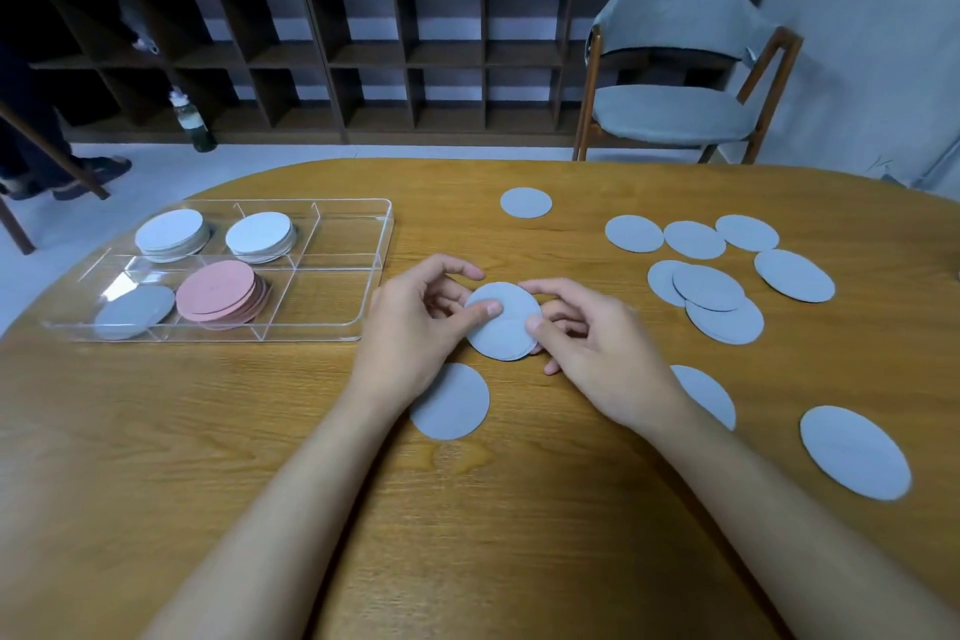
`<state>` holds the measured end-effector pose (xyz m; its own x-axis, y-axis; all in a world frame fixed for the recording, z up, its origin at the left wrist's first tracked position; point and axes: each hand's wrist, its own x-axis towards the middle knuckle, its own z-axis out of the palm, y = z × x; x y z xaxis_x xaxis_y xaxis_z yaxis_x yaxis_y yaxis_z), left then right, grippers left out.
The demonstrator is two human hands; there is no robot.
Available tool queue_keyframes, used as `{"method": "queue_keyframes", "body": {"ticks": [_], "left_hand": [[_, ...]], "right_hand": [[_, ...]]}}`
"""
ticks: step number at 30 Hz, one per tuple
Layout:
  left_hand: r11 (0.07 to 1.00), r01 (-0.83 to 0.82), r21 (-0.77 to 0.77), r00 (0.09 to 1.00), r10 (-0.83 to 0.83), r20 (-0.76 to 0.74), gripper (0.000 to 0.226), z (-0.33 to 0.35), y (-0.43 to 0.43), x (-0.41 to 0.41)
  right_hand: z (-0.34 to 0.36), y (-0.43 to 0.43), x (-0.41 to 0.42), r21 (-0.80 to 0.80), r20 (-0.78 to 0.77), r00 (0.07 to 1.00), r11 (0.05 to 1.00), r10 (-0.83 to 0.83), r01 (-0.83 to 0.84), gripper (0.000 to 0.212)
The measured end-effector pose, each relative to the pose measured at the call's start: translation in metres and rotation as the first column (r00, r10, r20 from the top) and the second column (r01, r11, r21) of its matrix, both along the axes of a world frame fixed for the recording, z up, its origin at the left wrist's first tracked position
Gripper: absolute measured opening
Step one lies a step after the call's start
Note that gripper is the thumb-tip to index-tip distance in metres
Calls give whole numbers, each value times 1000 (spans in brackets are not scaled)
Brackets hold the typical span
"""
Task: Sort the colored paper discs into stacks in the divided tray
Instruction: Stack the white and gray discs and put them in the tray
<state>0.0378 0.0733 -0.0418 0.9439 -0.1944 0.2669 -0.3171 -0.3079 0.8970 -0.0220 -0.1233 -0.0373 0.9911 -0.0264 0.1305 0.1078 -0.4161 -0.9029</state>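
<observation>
Wooden table [291,431] | grey disc stack [506,327] pinched between left hand [415,322], right hand [587,348]

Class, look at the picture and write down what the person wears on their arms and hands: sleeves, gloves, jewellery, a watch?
Nothing worn shows. The left hand and right hand are bare: no gloves, no rings visible. The left forearm and right forearm are bare to the picture's lower edge, with no sleeve, watch or bracelet in view.
</observation>
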Motion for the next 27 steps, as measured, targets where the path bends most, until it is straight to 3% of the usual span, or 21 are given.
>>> {"method": "queue_keyframes", "body": {"ticks": [6, 12, 15, 18, 21, 24, 27], "left_hand": [[951, 64, 304, 993, -91, 78, 30, 5, 22, -13], [804, 195, 562, 971, -238, 2, 64, 13, 55, -32], [760, 215, 614, 969, -243, -39, 63, 17, 57, -34], [813, 187, 551, 980, -190, -53, 39, 19, 52, -30], [908, 206, 365, 978, -177, -111, 18, 23, 37, -30], [972, 207, 111, 970, -189, -153, 17, 26, 11, -35], [987, 159, 11, 976, -156, -149, 22, 20, -21, -37]], "right_hand": [[-3, 0, 0, -26, 32, 997, 997, -77, 78, 33], [-2, -1, -4, -9, 23, 997, 998, -68, 68, 34], [1, -4, -8, 13, 7, 998, 998, -54, 54, 33], [3, -10, -12, 3, 0, 999, 999, -44, 44, 34], [4, -21, -16, -12, -1, 998, 998, -55, 55, 33], [6, -35, -23, -6, 4, 998, 998, -60, 60, 33], [8, -50, -32, 4, 6, 999, 999, -45, 45, 33]]}}
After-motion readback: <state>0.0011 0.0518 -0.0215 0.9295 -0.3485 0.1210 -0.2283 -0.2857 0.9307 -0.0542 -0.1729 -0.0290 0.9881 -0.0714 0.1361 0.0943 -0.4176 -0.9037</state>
